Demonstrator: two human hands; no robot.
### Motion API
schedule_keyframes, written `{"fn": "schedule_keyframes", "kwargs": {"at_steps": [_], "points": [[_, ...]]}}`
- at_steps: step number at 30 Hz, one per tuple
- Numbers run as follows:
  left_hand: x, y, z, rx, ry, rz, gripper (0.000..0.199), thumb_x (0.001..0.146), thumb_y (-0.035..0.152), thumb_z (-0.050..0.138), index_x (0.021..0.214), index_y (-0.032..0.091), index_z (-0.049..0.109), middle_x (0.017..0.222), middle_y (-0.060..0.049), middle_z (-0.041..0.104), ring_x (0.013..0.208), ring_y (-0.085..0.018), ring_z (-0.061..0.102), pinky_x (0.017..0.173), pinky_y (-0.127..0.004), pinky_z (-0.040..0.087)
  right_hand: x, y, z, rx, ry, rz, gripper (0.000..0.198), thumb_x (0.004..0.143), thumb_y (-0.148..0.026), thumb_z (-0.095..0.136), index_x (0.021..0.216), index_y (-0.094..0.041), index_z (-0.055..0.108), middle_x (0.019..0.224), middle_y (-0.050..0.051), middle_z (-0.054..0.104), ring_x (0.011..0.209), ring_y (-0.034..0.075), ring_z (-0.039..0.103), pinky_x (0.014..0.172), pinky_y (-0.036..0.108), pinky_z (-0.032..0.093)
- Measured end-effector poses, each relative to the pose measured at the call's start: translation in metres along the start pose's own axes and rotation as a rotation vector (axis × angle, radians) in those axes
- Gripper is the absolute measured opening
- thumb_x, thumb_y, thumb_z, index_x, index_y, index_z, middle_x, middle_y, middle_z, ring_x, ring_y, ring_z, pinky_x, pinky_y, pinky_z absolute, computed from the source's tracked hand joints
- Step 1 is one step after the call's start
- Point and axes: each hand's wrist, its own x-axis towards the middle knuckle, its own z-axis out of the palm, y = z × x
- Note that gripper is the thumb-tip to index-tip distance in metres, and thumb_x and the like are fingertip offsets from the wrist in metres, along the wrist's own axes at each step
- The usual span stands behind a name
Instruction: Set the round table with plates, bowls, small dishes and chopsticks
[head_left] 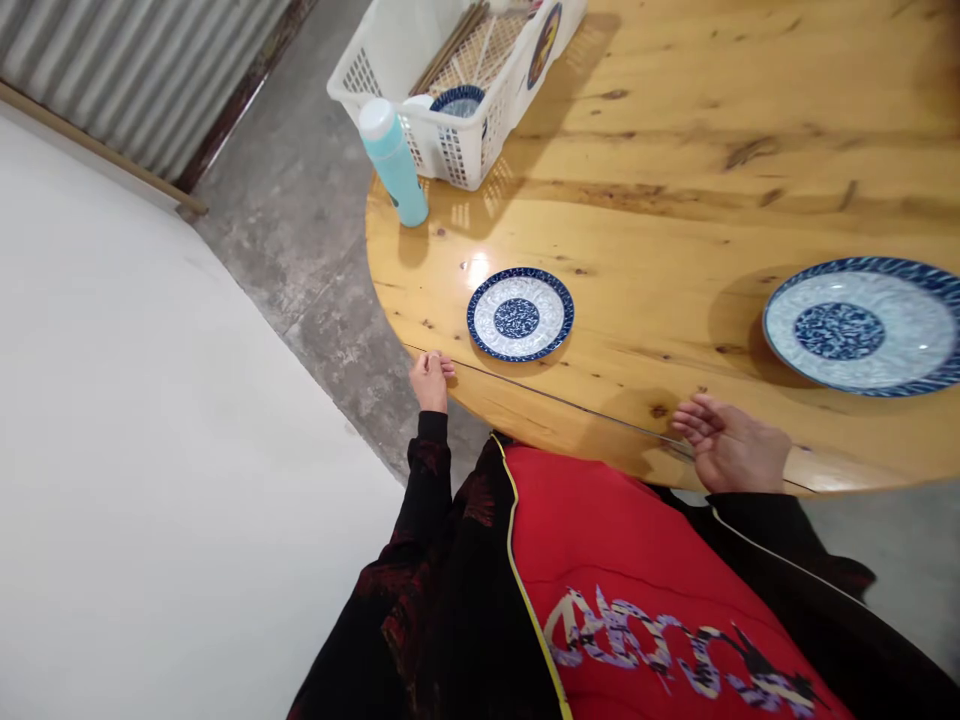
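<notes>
small plate [520, 315] | round | your left hand [430, 380] closer, at its near-left side, curled, grip unclear | your right hand [731, 440] well rightward, fingers loosely extended

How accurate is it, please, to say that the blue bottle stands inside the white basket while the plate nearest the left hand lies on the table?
Not quite: the head view shows the blue bottle standing on the table beside the white basket, not inside it; the plate nearest the left hand does lie on the table.
</notes>
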Motion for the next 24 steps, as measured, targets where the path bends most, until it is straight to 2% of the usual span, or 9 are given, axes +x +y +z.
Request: {"fn": "schedule_keyframes", "kwargs": {"at_steps": [3, 8, 11, 13, 18, 24], "points": [[-0.011, -0.006, 0.009, 0.039, -0.063, 0.011, 0.015, 0.089, 0.023, 0.052, 0.083, 0.013, 0.062, 0.07, -0.002, 0.065, 0.054, -0.008, 0.06, 0.052, -0.018, 0.05, -0.005, 0.015, 0.002, -0.027, -0.11, 0.008, 0.004, 0.066, -0.014, 0.068, 0.068, -0.012, 0.07, 0.058, 0.004, 0.067, 0.048, 0.011, 0.063, 0.044, 0.014, 0.055], [-0.019, -0.008, 0.027, 0.088, -0.252, 0.017, 0.022, 0.091, 0.029, 0.054, 0.075, 0.015, 0.058, 0.068, -0.001, 0.063, 0.054, -0.008, 0.06, 0.052, -0.018, 0.05, -0.006, 0.036, -0.002, -0.056, -0.19, -0.016, 0.021, 0.057, -0.024, 0.08, 0.072, -0.011, 0.073, 0.063, 0.006, 0.071, 0.05, 0.013, 0.066, 0.045, 0.016, 0.056], [-0.015, -0.005, 0.036, 0.115, -0.327, -0.012, 0.022, 0.091, 0.034, 0.057, 0.079, 0.015, 0.057, 0.067, -0.001, 0.063, 0.053, -0.01, 0.062, 0.049, -0.019, 0.051, -0.006, 0.042, -0.003, -0.073, -0.197, -0.022, 0.021, 0.059, -0.025, 0.081, 0.074, -0.012, 0.073, 0.065, 0.006, 0.071, 0.051, 0.013, 0.066, 0.046, 0.016, 0.056], [-0.012, -0.003, 0.042, 0.148, -0.341, -0.032, 0.019, 0.091, 0.032, 0.057, 0.081, 0.016, 0.057, 0.065, -0.001, 0.063, 0.052, -0.012, 0.063, 0.047, -0.02, 0.051, -0.007, 0.044, -0.002, -0.081, -0.193, -0.014, 0.019, 0.062, -0.025, 0.08, 0.075, -0.013, 0.074, 0.066, 0.005, 0.072, 0.052, 0.013, 0.066, 0.046, 0.016, 0.056], [-0.004, -0.002, 0.054, 0.197, -0.321, -0.014, 0.023, 0.09, 0.024, 0.053, 0.068, 0.018, 0.048, 0.057, 0.0, 0.058, 0.052, -0.016, 0.064, 0.049, -0.024, 0.053, -0.007, 0.044, 0.001, -0.067, -0.181, -0.008, 0.016, 0.065, -0.026, 0.08, 0.075, -0.015, 0.074, 0.067, 0.005, 0.072, 0.054, 0.013, 0.067, 0.046, 0.016, 0.055], [0.0, -0.002, 0.058, 0.236, -0.294, 0.006, 0.022, 0.088, 0.024, 0.051, 0.066, 0.019, 0.048, 0.055, 0.0, 0.06, 0.048, -0.017, 0.062, 0.049, -0.027, 0.052, -0.007, 0.043, 0.005, -0.062, -0.165, -0.008, 0.009, 0.07, -0.023, 0.076, 0.074, -0.016, 0.073, 0.067, 0.005, 0.071, 0.054, 0.013, 0.066, 0.045, 0.017, 0.055]]}}
